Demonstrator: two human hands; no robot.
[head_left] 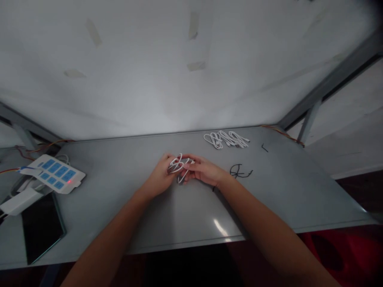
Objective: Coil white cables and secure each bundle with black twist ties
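Note:
Between my two hands, above the middle of the grey table [119, 215], is a looped white cable [176, 164]. My left hand [161, 173] is closed on the loops from the left. From the right, my right hand [205, 169] pinches part of the same cable near its thumb and fingertips. Several coiled white cables [229, 139] lie in a row near the table's back edge. Thin black ties [238, 171] lie beside my right forearm, partly behind it. A short black piece [264, 148] rests farther right.
On the left lies a white power strip [61, 171] with blue sockets and a red light. A white adapter [22, 200] sits by a dark flat tablet-like panel [43, 227]. A pale wall [167, 79] rises behind the table. Something red [353, 255] is below the right front edge.

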